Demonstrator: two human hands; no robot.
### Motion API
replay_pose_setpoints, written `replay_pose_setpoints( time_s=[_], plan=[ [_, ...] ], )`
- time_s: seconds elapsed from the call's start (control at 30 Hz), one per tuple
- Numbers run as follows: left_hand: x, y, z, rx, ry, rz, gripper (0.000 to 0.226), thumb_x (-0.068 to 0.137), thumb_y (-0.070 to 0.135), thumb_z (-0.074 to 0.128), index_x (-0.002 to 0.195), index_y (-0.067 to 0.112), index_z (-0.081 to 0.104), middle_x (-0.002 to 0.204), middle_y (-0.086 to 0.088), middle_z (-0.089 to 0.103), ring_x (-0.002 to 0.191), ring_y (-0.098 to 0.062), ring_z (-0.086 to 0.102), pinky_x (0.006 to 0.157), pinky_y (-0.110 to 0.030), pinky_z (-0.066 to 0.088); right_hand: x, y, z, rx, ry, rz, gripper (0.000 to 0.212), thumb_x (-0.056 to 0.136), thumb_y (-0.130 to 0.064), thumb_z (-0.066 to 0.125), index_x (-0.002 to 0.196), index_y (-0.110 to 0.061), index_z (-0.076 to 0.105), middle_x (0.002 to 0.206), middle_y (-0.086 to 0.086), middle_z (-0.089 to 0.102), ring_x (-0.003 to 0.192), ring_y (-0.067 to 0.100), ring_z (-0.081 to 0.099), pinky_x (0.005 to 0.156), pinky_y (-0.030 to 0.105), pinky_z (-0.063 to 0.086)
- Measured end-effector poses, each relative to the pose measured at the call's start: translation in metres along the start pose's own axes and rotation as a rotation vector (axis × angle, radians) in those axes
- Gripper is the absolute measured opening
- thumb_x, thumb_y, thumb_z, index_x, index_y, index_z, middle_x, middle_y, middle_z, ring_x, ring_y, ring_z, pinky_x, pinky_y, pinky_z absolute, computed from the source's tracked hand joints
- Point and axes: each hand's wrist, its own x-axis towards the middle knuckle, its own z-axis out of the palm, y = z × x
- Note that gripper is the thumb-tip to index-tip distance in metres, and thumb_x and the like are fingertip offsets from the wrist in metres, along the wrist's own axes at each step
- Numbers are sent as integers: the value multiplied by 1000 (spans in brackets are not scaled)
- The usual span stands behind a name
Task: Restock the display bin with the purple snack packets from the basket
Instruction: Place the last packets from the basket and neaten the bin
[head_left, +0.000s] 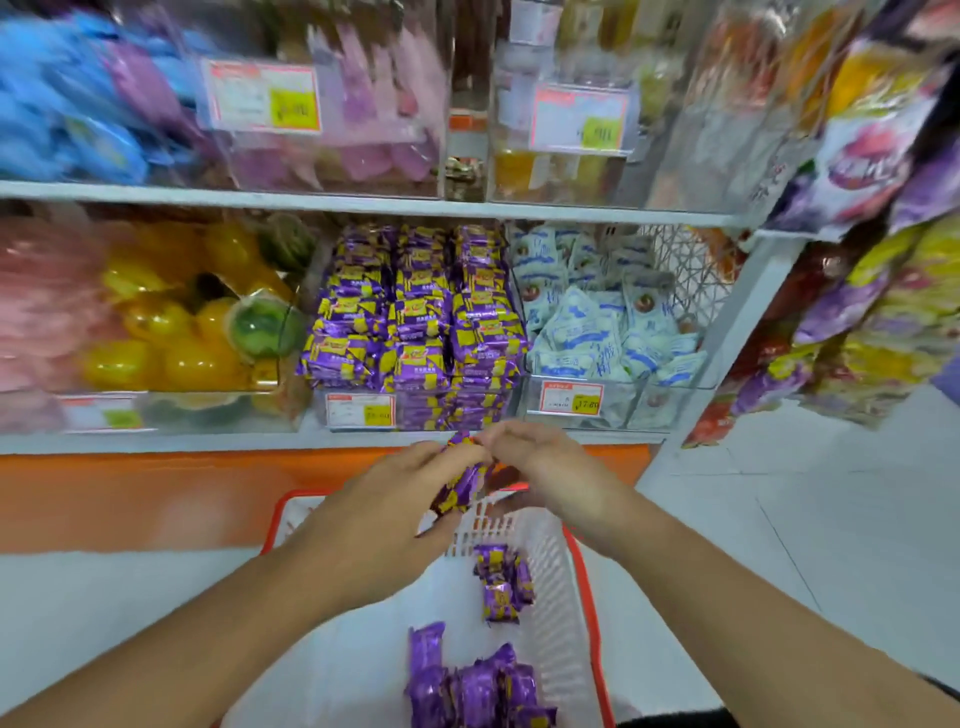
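Note:
My left hand (384, 512) grips a small stack of purple and yellow snack packets (461, 480) above the far end of the white, red-rimmed basket (563, 597). My right hand (540, 460) pinches the top of the same stack. More purple packets (501, 582) lie loose in the basket, and another heap of purple packets (467, 686) lies near its front. The clear display bin (358, 410) on the lower shelf stands just beyond my hands, packed with rows of the same purple packets (415, 306).
Right of the display bin is a bin of white and blue packets (602, 322); to its left, yellow and green fruit-shaped items (182, 322). An upper shelf (363, 200) carries more bins. Hanging snack bags (872, 234) crowd the right side. An orange panel (130, 493) runs below the shelf.

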Motion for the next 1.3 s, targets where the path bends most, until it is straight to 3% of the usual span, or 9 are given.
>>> replay_pose_setpoints(
  time_s=[0.17,0.27,0.43,0.5,0.6,0.77,1.0,1.17,1.3],
  plan=[
    [1,15,-24,-133,185,-39,66,94,63,60,150,57,26,125,18,54,117,-4,54,96,-33,49,-6,-28,0,239,-111,-115,56,90,-35,69,127,5,58,109,25,58,99,36,58,83,47,55],
    [6,9,-32,-193,216,-87,84,83,64,73,151,58,24,118,20,52,101,6,52,83,-16,44,-6,-36,8,240,-202,-154,44,92,-25,68,131,-4,61,117,24,64,108,42,65,90,49,52],
    [6,-5,-53,-146,150,-126,105,78,46,83,152,64,11,102,25,46,88,10,54,71,-11,42,5,-47,28,205,-73,-237,40,84,-6,73,122,-12,66,97,7,66,87,34,70,77,48,58],
    [9,-13,-60,-134,180,-128,103,80,32,84,151,64,17,100,19,52,86,1,58,69,-12,44,11,-51,28,256,-6,-234,31,88,2,66,114,-15,65,85,8,71,78,34,66,66,43,52],
    [9,-23,-68,-66,264,-122,94,80,35,84,148,65,26,115,23,45,91,-1,56,76,-20,50,22,-55,25,216,2,-194,34,78,-10,61,110,-10,68,77,20,67,68,34,58,53,34,42],
    [13,-23,-74,-58,261,1,69,89,41,76,147,53,41,146,31,34,130,4,46,101,-27,47,34,-56,31,141,-116,-157,39,77,-17,65,115,-19,76,79,22,58,67,29,51,57,37,36],
    [27,-36,-75,-24,348,-93,48,84,48,78,128,42,60,121,24,49,109,-3,56,89,-34,54,39,-63,26,102,-47,-182,26,100,-20,69,125,-15,67,91,19,63,72,31,65,57,34,48],
    [49,-43,-69,60,396,-223,44,89,51,72,128,40,57,123,22,43,108,-7,54,92,-38,53,42,-62,-3,-412,476,-451,17,95,-18,67,110,-23,69,102,-4,69,95,13,64,84,27,51],
    [67,-50,-56,102,440,-241,38,92,47,70,126,37,58,125,16,49,111,-13,55,86,-38,53,47,-50,-19,-840,517,-572,40,85,-10,69,124,-21,67,121,-6,62,114,12,55,100,19,38]
  ],
)
